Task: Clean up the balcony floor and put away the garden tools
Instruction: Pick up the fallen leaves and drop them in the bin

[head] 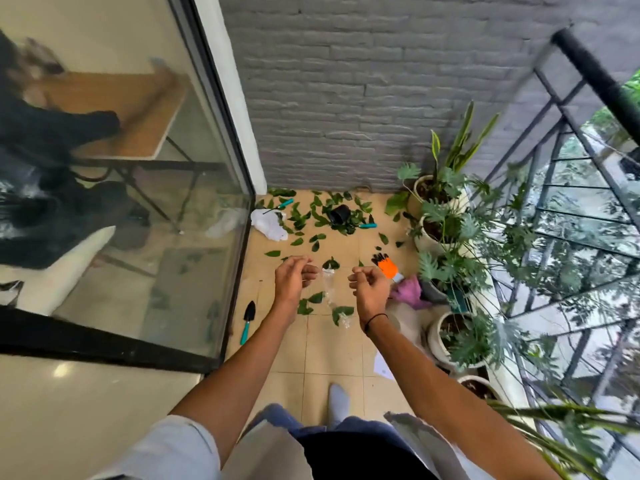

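My left hand (294, 278) and my right hand (369, 287) are held out over the tiled balcony floor (332, 355), both with curled fingers. A crumpled clear plastic bag (334, 299) hangs between them. Its top sits at my left fingertips, which pinch it. Whether my right fingers also hold it is unclear. Green leaves (322, 220) lie scattered over the floor round an overturned black pot (338, 213). A teal-handled trowel (247, 322) lies by the glass door. Two more teal-handled tools (285, 203) (367, 225) lie among the leaves. Orange and black gloves (386, 264) lie to the right.
A white bag (268, 226) lies in the far left corner and a purple cloth (408, 293) by the pots. Potted plants (446, 216) line the right side under a black railing (554, 161). A glass door (173, 202) bounds the left, a grey brick wall (346, 98) the far end.
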